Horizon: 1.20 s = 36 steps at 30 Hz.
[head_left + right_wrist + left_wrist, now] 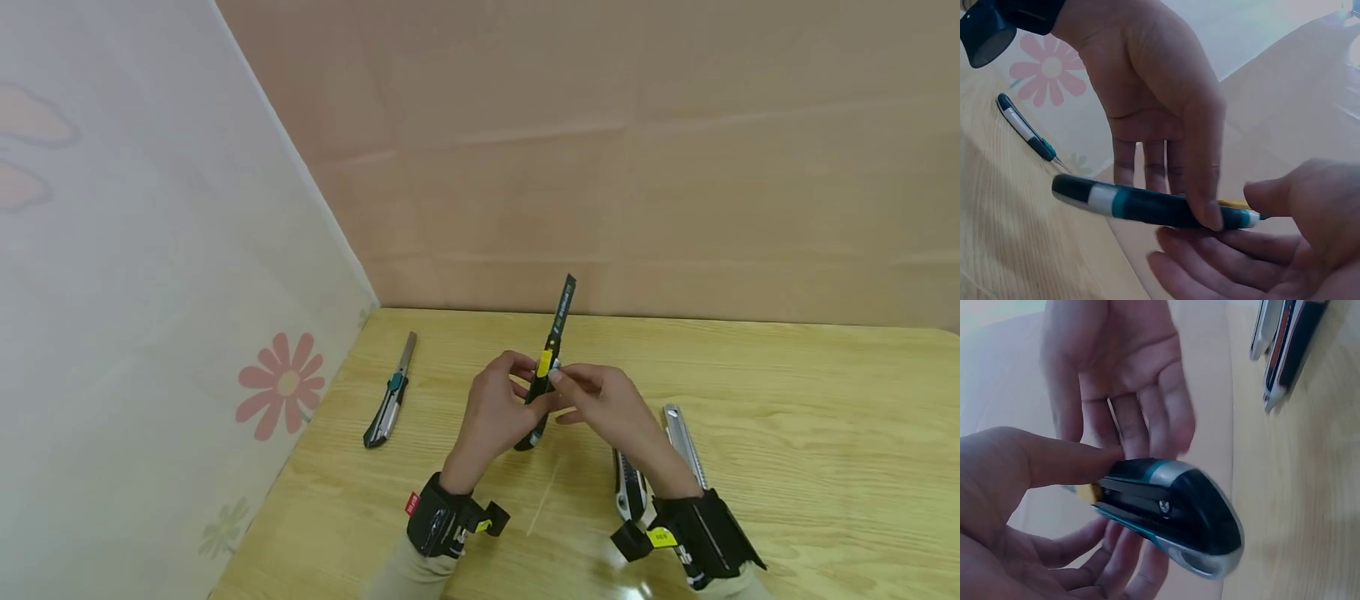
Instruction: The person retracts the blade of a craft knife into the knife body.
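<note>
A black utility knife (537, 388) with a yellow slider (543, 363) is held above the table, its long dark blade (563, 307) pointing up and away. My left hand (497, 407) grips the handle, thumb on one side and fingers on the other. Nearer the blade end, my right hand (609, 410) pinches the knife beside the slider. The left wrist view shows the rounded butt (1210, 519) with its teal and silver band. In the right wrist view, the right thumb (1269, 197) lies by the yellow part while the fingers lie beneath.
A silver and black utility knife (387, 410) with a bare blade lies on the wooden table (810, 433) at left. Beneath the right forearm lie a black and white knife (630, 485) and a silver one (681, 437), partly covered. A flowered sheet (150, 292) borders the left side.
</note>
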Available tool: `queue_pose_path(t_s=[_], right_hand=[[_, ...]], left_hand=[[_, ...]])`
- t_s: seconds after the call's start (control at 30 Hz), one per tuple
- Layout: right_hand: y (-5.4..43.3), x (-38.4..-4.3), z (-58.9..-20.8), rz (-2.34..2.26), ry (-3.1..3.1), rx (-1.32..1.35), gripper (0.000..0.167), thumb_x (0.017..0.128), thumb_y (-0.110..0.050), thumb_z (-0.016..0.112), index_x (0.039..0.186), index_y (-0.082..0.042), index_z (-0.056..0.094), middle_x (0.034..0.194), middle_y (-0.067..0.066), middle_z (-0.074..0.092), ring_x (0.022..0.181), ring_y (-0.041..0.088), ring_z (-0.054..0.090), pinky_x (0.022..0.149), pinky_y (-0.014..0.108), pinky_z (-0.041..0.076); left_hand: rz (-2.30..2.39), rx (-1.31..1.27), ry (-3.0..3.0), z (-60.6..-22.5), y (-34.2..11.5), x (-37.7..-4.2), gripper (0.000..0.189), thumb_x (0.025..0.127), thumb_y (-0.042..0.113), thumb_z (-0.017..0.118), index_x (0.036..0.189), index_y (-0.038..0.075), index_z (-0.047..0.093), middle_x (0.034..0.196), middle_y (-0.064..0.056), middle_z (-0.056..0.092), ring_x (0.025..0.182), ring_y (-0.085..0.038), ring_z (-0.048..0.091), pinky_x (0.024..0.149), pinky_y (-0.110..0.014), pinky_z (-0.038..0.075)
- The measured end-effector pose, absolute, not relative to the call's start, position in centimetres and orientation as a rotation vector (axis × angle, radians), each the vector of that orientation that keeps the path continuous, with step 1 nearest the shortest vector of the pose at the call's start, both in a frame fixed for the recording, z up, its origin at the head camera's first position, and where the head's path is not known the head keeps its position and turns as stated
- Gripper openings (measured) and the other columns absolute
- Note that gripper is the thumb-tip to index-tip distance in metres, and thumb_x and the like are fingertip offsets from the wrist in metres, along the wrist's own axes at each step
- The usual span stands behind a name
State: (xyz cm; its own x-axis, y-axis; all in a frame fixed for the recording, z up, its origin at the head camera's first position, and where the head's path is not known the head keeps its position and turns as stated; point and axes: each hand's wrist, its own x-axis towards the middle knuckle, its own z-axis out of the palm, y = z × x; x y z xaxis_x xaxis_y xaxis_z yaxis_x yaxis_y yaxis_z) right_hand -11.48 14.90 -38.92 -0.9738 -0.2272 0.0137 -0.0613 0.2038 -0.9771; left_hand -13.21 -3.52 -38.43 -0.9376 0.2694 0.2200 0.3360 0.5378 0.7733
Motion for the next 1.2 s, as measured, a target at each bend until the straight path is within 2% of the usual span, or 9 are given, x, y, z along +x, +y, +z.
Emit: queue_pose_path(t_s=[0.17, 0.33, 0.47, 0.6, 0.7, 0.9, 1.2], right_hand=[[15.0, -11.8, -39.0, -1.951, 2.383, -0.203, 0.039, 0.104, -0.030, 0.063, 0.125, 0.003, 0.067, 0.114, 0.018, 0.071, 0.095, 0.025, 0.073, 0.078, 0.036, 0.063], [15.6, -12.1, -38.5, -1.987, 2.371, -0.171, 0.041, 0.107, -0.028, 0.058, 0.131, 0.006, 0.063, 0.117, 0.020, 0.069, 0.099, 0.025, 0.072, 0.080, 0.036, 0.062], [16.3, -12.1, -37.8, -2.034, 2.364, -0.147, 0.043, 0.108, -0.028, 0.057, 0.133, 0.007, 0.061, 0.115, 0.022, 0.068, 0.099, 0.025, 0.071, 0.081, 0.037, 0.062], [16.7, -12.0, -37.2, -2.051, 2.378, -0.122, 0.045, 0.107, -0.030, 0.058, 0.132, 0.007, 0.061, 0.112, 0.021, 0.069, 0.096, 0.020, 0.071, 0.081, 0.036, 0.062], [16.8, -12.0, -37.1, -2.059, 2.377, -0.107, 0.046, 0.107, -0.031, 0.059, 0.132, 0.008, 0.061, 0.112, 0.020, 0.069, 0.095, 0.017, 0.070, 0.081, 0.034, 0.062], [16.3, -12.1, -37.1, -2.087, 2.379, -0.057, 0.048, 0.104, -0.037, 0.063, 0.125, 0.005, 0.066, 0.108, 0.017, 0.071, 0.094, 0.019, 0.070, 0.078, 0.034, 0.063], [15.8, -12.0, -37.1, -2.107, 2.404, 0.029, 0.053, 0.100, -0.047, 0.066, 0.119, 0.002, 0.072, 0.102, 0.013, 0.073, 0.092, 0.019, 0.071, 0.075, 0.036, 0.063]], left_hand=[[-1.445, -0.603, -2.620, -38.6, -2.9, -13.1, 0.047, 0.087, 0.024, 0.085, 0.122, 0.006, 0.060, 0.104, -0.006, 0.063, 0.081, -0.018, 0.065, 0.065, -0.025, 0.054], [-1.674, -0.700, -2.635, -38.5, -3.8, -13.7, 0.044, 0.091, 0.020, 0.081, 0.127, 0.007, 0.059, 0.111, -0.010, 0.063, 0.088, -0.016, 0.066, 0.071, -0.027, 0.058], [-1.796, -0.822, -2.728, -38.5, -4.9, -14.4, 0.035, 0.094, 0.020, 0.077, 0.125, 0.008, 0.065, 0.116, -0.008, 0.067, 0.096, -0.018, 0.069, 0.076, -0.030, 0.059], [-1.903, -0.962, -2.785, -38.7, -5.4, -14.9, 0.024, 0.095, 0.011, 0.075, 0.118, 0.006, 0.071, 0.112, -0.006, 0.070, 0.096, -0.023, 0.071, 0.079, -0.031, 0.060], [-1.970, -1.027, -2.783, -38.8, -5.5, -15.1, 0.022, 0.094, 0.004, 0.073, 0.116, 0.003, 0.071, 0.110, -0.007, 0.070, 0.096, -0.026, 0.072, 0.080, -0.033, 0.061], [-1.951, -1.037, -2.802, -38.9, -5.3, -15.0, 0.023, 0.094, 0.000, 0.072, 0.117, 0.003, 0.070, 0.109, -0.007, 0.069, 0.095, -0.027, 0.071, 0.081, -0.031, 0.060], [-1.900, -1.052, -2.810, -39.0, -4.8, -14.8, 0.024, 0.091, 0.000, 0.077, 0.113, 0.004, 0.071, 0.107, -0.004, 0.069, 0.093, -0.013, 0.069, 0.088, -0.033, 0.057]])
